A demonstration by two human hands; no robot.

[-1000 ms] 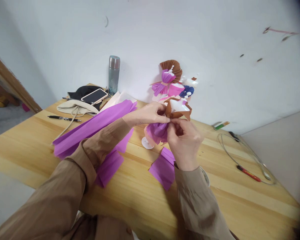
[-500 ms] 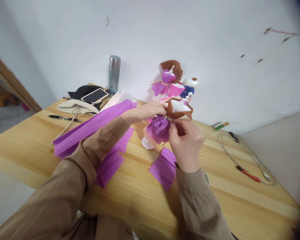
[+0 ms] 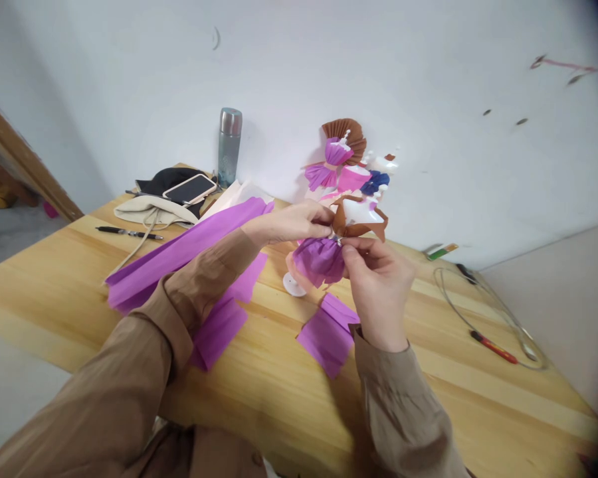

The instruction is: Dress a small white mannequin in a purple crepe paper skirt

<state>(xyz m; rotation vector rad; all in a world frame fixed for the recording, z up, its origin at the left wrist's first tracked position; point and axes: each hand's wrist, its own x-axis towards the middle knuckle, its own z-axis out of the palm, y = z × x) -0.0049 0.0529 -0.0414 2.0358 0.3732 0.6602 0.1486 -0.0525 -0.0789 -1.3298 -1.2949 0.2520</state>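
Note:
A small white mannequin stand (image 3: 294,285) wears a paper dress, with a gathered purple paper skirt (image 3: 319,260) and a brown paper top (image 3: 351,229) flaring around its white bust (image 3: 361,211). My left hand (image 3: 299,222) is closed at the left of the gathered waist, its fingertips pinching there. From the right, my right hand (image 3: 381,285) pinches the skirt's upper edge between thumb and forefinger. Something thin and pale shows at the waist, too small to make out. A pale pink layer hangs under the purple skirt.
Behind stand more dressed mannequins, one with a brown pleated fan (image 3: 349,136). Purple paper strips (image 3: 189,255) and a cut piece (image 3: 329,335) lie on the table. Around them are a phone (image 3: 190,190), flask (image 3: 228,149), pen (image 3: 129,232) and a cable with a red handle (image 3: 493,346).
My right hand has shifted slightly right and down, still pinching at the waist. The brown top sits a little differently. My left hand stays at the waist.

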